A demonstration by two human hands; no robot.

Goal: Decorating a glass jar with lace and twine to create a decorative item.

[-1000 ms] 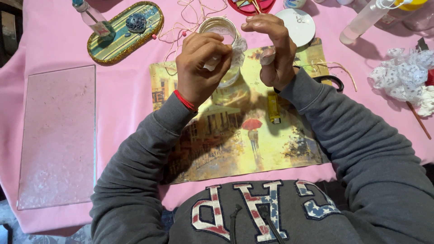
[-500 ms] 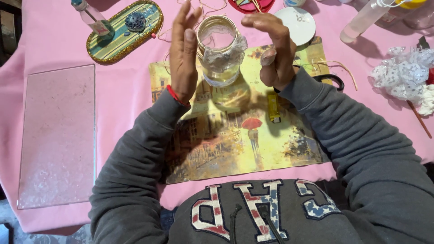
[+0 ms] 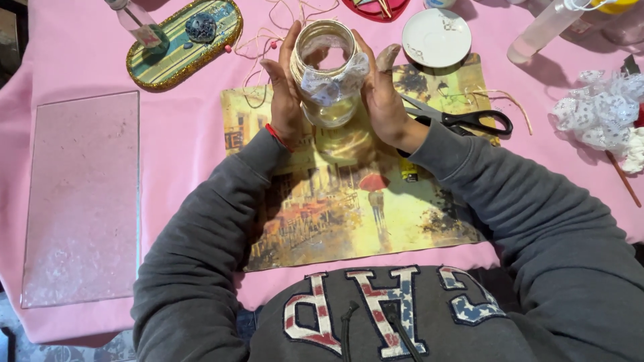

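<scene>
Fingers of the left hand [image 3: 285, 94] and the right hand [image 3: 384, 90] are kept flat and pressed against opposite sides of a clear glass jar with a white lace bow [image 3: 329, 74], so it's clamped between the palms just above a yellowish painted street-scene placemat [image 3: 362, 201]. Glass like that is probably stiff, smooth, a bit slippery and breakable, so the sides below the rim look safest, not the soft bow. Black-handled scissors [image 3: 463, 119] are seen close by on the pink tablecloth [image 3: 181, 134].
</scene>
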